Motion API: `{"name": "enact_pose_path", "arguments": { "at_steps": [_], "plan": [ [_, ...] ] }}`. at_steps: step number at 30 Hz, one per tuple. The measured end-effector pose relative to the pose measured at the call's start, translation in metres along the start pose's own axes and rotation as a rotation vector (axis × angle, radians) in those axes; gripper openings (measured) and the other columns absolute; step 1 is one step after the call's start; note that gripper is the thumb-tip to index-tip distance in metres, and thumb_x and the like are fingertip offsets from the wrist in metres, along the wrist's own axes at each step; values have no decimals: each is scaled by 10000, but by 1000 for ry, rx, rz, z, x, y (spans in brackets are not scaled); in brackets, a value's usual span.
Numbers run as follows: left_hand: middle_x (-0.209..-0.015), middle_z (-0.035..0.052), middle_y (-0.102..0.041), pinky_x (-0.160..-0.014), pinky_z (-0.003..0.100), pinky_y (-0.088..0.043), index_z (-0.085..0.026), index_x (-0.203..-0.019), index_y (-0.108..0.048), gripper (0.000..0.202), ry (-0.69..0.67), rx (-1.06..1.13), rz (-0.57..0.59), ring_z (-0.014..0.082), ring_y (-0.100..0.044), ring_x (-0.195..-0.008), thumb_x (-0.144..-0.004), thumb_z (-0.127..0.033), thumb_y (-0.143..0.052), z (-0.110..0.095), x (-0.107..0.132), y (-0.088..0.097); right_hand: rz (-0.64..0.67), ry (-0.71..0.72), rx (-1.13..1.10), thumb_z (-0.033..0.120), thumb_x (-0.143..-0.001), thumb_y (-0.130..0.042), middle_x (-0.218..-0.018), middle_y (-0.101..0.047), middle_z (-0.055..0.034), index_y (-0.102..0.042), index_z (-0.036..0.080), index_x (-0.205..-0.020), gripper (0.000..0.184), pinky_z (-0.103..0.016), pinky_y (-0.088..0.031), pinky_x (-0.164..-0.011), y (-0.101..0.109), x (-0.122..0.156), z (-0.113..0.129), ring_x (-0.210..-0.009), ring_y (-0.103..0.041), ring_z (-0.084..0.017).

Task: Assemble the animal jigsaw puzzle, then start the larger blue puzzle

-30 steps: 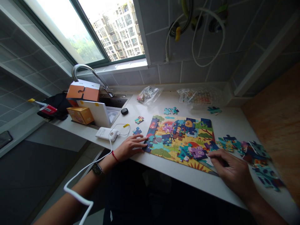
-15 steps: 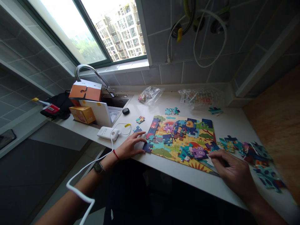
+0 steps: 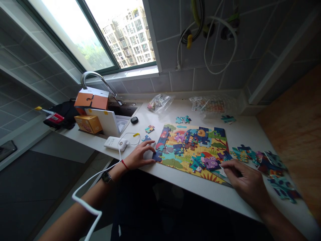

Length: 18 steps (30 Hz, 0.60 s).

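Note:
A colourful animal jigsaw puzzle lies on the counter, with several loose pieces scattered on top of it. My left hand rests at its left edge, fingers apart, thumb and fingertips close around a dark blue corner piece. At the lower right corner, my right hand is closed in a pinch; a thin pale edge, seemingly of a puzzle piece, shows at its fingertips. Most of that piece is hidden. Just left of those fingertips lies a purple piece on the puzzle.
Loose pieces are heaped to the right, and more pieces lie behind the puzzle. Clear plastic bags sit by the wall. A white power bank with its cable, a black case and boxes stand left, near the sink.
The view has shifted slightly. Both hands keep nearly the same places and poses at the puzzle's two ends; no piece has plainly moved.

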<state>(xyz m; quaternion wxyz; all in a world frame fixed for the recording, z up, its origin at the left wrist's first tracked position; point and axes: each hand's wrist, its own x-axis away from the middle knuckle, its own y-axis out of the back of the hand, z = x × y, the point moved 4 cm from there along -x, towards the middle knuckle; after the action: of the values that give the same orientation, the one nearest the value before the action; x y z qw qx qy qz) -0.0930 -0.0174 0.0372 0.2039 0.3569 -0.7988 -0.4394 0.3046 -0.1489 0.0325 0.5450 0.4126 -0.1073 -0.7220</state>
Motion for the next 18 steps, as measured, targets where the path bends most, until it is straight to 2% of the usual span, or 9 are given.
{"name": "enact_pose_path", "arguments": {
  "at_steps": [3, 7, 14, 18],
  "plan": [
    [-1561, 120, -518, -1222, 539, -407, -251, -1063, -729, 256, -15, 36, 5, 335, -510, -1442, -881, -412, -810, 0, 0, 0, 8, -6, 2, 245, -924, -600, -802, -769, 13, -713, 265, -853, 135, -273, -551, -648, 0, 0, 0, -707, -749, -186],
    [-1566, 132, -507, -1229, 554, -400, -266, -1183, -719, 371, 3, 32, 2, 347, -493, -1457, -863, -417, -832, 5, 0, 0, 5, -2, 6, 245, -923, -591, -800, -771, 9, -709, 264, -847, 142, -278, -556, -655, 0, -1, 2, -713, -754, -191],
    [-1572, 136, -492, -1218, 558, -411, -254, -1115, -712, 357, -10, 22, -8, 354, -487, -1456, -833, -416, -860, 4, -2, 2, -2, -7, 1, 250, -925, -589, -800, -776, 6, -717, 264, -850, 149, -283, -556, -650, 0, -2, 3, -704, -754, -193],
    [-1543, 122, -522, -1212, 535, -423, -246, -1069, -709, 217, -16, 30, -65, 324, -518, -1429, -896, -352, -785, 0, -1, 3, -3, -11, -7, 240, -916, -596, -794, -772, 10, -721, 264, -845, 146, -279, -559, -651, 0, -3, 3, -701, -752, -189]
  ]
}}
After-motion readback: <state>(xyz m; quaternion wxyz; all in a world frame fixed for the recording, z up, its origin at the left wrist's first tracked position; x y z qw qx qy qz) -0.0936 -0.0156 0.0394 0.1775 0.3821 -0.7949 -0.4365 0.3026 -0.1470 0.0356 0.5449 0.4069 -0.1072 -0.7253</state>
